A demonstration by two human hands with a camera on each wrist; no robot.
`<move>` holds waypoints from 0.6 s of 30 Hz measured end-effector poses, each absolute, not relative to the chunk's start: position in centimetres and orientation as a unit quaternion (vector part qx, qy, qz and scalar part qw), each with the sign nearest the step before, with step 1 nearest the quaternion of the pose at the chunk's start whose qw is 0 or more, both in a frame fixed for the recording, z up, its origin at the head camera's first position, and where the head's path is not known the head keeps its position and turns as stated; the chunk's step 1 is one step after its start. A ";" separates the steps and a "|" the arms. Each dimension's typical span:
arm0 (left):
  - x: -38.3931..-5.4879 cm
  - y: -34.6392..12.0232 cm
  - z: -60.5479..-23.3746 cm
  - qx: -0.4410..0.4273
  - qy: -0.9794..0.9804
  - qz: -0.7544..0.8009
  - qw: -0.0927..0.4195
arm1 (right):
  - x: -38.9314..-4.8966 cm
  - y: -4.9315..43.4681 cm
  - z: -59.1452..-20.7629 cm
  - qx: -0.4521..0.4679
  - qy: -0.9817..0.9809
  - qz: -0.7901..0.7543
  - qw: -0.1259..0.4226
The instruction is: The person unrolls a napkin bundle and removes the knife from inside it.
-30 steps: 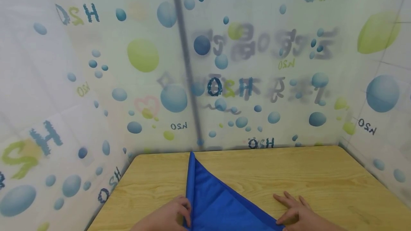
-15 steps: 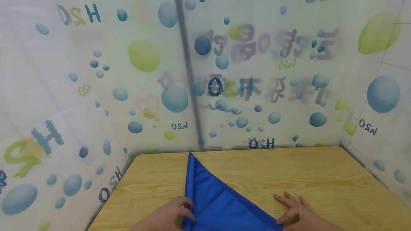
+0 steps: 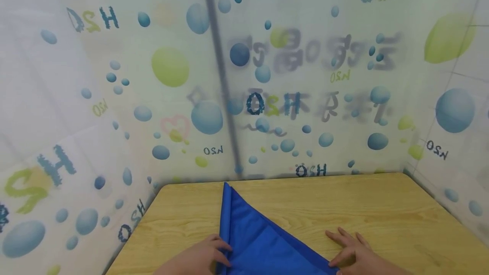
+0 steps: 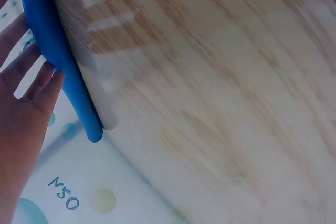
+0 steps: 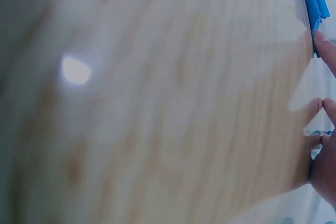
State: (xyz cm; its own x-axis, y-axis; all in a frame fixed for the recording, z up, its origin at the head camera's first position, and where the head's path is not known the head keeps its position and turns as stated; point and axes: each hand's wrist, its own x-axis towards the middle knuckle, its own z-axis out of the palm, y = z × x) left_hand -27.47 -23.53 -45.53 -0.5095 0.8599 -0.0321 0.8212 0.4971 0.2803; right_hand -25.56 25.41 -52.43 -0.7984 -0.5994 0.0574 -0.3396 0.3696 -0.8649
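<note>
Patterned curtain [image 3: 324, 73] bore "H2O" lettering [image 3: 274, 104] several times — mirrored in head view, running right to left. Blurred grey writing [image 3: 299, 50] showed there too — illegible.

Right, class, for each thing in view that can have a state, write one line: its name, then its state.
Blue cloth: on the table, part spread and creased, rolled along one side.
Roll: tube-shaped, with an open end in the left wrist view.
Left hand: fingers resting on the roll.
Right hand: touching the cloth's far edge from the roll, other fingers spread.
Table: partly covered by cloth.
</note>
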 end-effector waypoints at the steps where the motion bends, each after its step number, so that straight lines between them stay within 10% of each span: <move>1: -27.5 -23.7 -45.5 0.490 0.860 0.118 0.080 | -25.5 25.4 -52.3 -0.288 0.816 -0.483 0.135; 18: -26.8 -24.9 -45.0 0.483 0.868 0.102 0.053 | -25.5 25.5 -52.4 -0.328 0.801 -0.486 0.119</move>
